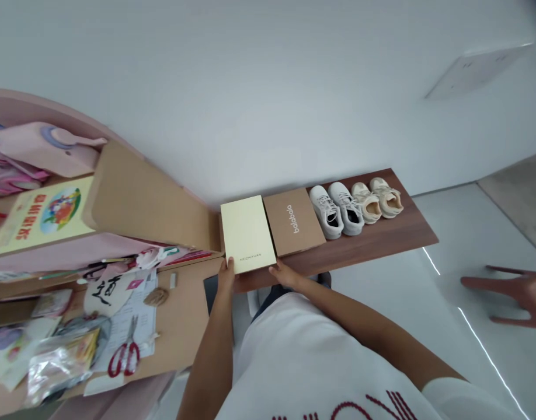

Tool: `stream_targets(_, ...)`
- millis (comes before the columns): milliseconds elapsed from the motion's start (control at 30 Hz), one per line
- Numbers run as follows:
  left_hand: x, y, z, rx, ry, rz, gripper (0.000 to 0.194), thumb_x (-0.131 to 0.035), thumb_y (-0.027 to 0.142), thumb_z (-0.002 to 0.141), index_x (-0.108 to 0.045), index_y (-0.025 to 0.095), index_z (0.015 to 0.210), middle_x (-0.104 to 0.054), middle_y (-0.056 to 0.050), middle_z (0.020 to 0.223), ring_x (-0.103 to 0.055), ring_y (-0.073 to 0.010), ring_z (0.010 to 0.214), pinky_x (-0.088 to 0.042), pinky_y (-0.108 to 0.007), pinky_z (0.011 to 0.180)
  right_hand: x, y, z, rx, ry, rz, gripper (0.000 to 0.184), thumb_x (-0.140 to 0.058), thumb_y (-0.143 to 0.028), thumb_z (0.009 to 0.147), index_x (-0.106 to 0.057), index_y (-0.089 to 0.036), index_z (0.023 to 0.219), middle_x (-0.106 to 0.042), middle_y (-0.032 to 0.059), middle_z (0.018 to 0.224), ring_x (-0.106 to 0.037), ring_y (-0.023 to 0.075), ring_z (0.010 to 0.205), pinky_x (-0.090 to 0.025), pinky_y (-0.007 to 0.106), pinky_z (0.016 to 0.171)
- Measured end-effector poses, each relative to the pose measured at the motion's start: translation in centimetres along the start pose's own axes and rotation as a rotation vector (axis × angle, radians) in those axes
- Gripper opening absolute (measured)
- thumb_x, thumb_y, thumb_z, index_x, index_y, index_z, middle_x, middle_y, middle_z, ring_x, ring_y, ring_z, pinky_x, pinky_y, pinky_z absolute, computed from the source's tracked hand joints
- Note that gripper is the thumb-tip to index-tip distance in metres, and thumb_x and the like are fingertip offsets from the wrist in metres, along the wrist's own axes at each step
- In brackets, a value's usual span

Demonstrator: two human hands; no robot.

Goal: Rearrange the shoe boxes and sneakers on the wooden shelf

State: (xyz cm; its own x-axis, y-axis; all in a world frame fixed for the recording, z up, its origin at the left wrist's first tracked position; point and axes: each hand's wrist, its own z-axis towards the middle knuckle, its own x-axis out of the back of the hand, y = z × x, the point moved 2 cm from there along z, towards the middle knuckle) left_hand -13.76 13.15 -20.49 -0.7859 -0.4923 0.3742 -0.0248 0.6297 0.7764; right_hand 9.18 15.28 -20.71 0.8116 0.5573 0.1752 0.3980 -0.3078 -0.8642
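A pale yellow shoe box (247, 230) marked MEIZHIYUAN lies flat at the left end of a brown wooden bench (408, 233). My left hand (226, 276) grips its near left corner, and my right hand (285, 274) has hold of the near right corner; the undersides of the fingers are hidden. Close beside it on the right is a brown balabala shoe box (292, 224). Further right along the bench stand a pair of white lace-up sneakers (336, 211) and a pair of cream shoes (376, 201), toes toward the wall.
To the left, a cluttered desk (187, 315) holds red-handled scissors (125, 350), papers and a clear plastic bag (60, 361). A shelf panel (149, 192) rises near the bench's left end. Behind is a white wall (250, 105); a reddish-brown stool (522, 291) stands at right.
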Motion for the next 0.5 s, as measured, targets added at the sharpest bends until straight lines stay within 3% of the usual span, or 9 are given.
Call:
stream_targets(100,0.2,-0.9,-0.3,0.053,-0.06,-0.098,0.034,-0.059,0.044,0.094,-0.066,0.021,0.118,-0.071,-0.013,0.111,-0.07,-0.0259,0.097,-0.061,-0.04,0.077,-1.1,-0.3,-1.3,-0.075,0.05,-0.099,0.058,-0.054,-0.039,0.095,-0.046,-0.016,0.148,-0.053,0.0167,0.15,-0.047,0.0299,0.141,-0.037,0.049,0.117)
stream_targets(200,0.7,-1.6,-0.6,0.081,-0.068,-0.18,0.036,-0.056,0.045,0.096,-0.063,0.022,0.123,-0.07,-0.013,0.114,-0.07,-0.0231,0.098,-0.062,-0.036,0.073,-1.8,-1.3,-3.5,-0.018,0.098,-0.199,0.064,-0.055,-0.037,0.094,-0.042,-0.012,0.152,-0.047,0.0192,0.154,-0.041,0.0302,0.146,-0.033,0.048,0.12)
stream_targets(300,1.3,-2.3,-1.0,0.163,-0.05,-0.271,0.037,-0.052,0.045,0.098,-0.061,0.022,0.125,-0.07,-0.013,0.116,-0.071,-0.0226,0.097,-0.062,-0.035,0.072,-1.8,-2.6,-5.6,0.18,0.127,-0.252,0.057,-0.052,-0.034,0.095,-0.046,-0.016,0.149,-0.052,0.0169,0.15,-0.046,0.0283,0.14,-0.036,0.047,0.118)
stream_targets(400,1.4,-3.1,-1.9,0.249,-0.107,-0.371,0.036,-0.053,0.046,0.098,-0.064,0.019,0.12,-0.073,-0.013,0.109,-0.072,-0.0232,0.091,-0.061,-0.034,0.069,-1.0,-3.8,-6.4,0.337,0.129,-0.26,0.04,-0.05,-0.033,0.098,-0.063,-0.024,0.134,-0.063,0.0111,0.134,-0.054,0.0266,0.13,-0.037,0.048,0.116)
stream_targets(500,0.8,-4.0,-3.0,0.307,-0.163,-0.405,0.036,-0.051,0.045,0.099,-0.064,0.017,0.117,-0.075,-0.011,0.099,-0.073,-0.0211,0.081,-0.061,-0.034,0.065,0.0,-4.3,-5.3,0.248,0.32,-0.164,0.046,-0.06,-0.039,0.093,-0.061,-0.023,0.136,-0.06,0.012,0.138,-0.05,0.0288,0.134,-0.036,0.049,0.117)
